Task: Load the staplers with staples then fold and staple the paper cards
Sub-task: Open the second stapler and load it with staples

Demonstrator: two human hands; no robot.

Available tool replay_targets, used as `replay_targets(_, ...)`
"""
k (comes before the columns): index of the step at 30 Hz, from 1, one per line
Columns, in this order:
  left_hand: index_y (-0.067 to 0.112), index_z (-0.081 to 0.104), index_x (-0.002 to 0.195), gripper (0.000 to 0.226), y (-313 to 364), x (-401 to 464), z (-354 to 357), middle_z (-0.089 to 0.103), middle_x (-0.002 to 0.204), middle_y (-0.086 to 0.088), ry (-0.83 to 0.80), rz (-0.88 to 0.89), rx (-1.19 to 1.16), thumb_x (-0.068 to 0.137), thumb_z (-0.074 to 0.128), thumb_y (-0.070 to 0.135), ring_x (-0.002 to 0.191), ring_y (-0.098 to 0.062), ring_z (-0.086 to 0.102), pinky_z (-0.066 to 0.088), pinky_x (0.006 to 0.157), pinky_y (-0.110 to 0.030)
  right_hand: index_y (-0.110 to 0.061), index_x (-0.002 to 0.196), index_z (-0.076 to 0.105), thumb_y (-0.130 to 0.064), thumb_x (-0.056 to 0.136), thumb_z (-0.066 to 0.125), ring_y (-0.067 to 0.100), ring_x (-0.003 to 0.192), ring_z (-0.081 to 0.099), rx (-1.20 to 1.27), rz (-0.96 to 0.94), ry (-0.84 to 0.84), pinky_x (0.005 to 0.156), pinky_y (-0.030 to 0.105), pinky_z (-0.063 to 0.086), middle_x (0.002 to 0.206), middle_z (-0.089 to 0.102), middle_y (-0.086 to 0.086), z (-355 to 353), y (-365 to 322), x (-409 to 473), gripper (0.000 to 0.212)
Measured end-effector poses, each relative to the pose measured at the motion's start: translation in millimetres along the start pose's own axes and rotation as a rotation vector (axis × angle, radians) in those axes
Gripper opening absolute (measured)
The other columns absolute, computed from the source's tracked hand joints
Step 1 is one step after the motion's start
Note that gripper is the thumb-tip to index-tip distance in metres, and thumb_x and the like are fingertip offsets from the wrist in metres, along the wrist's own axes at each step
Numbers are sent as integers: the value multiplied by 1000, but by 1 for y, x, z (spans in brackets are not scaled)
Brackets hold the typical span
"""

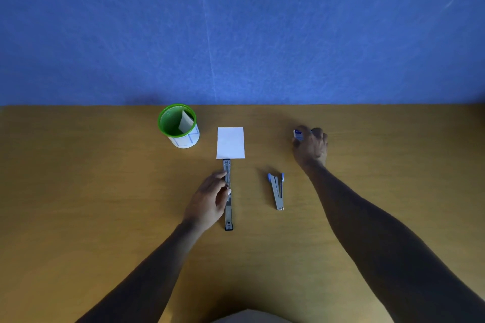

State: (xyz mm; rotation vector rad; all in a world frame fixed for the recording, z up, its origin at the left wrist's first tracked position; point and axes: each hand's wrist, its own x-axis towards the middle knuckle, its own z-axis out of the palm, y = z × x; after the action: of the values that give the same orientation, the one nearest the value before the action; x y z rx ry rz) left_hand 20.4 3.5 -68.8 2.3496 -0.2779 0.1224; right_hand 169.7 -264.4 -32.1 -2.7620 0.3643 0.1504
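Note:
A long silver stapler (pixel 228 207) lies flat, swung fully open, pointing away from me. My left hand (pixel 210 198) pinches its middle from the left side. Its far tip touches the near edge of a white paper card (pixel 230 142). To the right lies a second, smaller stapler (pixel 277 189) with blue tips, partly open in a V. Further back on the right, my right hand (pixel 312 145) closes over a small blue and white staple box (pixel 298 135) resting on the table.
A green mesh cup (pixel 178 126) stands at the back left, with a folded card inside. The wooden table (pixel 105 191) ends at a blue wall behind.

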Motion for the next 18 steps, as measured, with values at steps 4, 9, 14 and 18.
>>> replay_targets(4,9,62,113,32,4,1,-8,57,130,-3,-9,-23,-57,92,57,32,121,-14,54,49,95,-31,-21,139,54,-25,96,59,34,118,49,99,6,25,92,40,47,133,45,17,-3,-7,-12,43)
replay_targets(9,13,56,126,46,20,1,-23,54,129,-1,79,-47,-56,87,61,37,124,-13,48,40,102,-26,-18,132,61,-22,91,65,27,101,60,363,-45,65,83,34,54,129,47,14,-7,-30,-44,41)
replay_targets(14,12,61,119,40,34,13,-30,59,122,-2,170,-42,9,85,63,31,116,-15,52,43,99,-33,-14,124,65,-18,85,72,14,92,57,570,-63,59,77,16,41,121,51,5,-8,-58,-95,39)
replay_targets(18,12,59,125,48,48,18,-33,60,121,-3,133,-17,29,82,65,33,115,-20,55,44,96,-37,-16,120,68,-18,80,75,15,99,60,644,-118,-22,86,29,53,121,54,4,0,-69,-131,41)
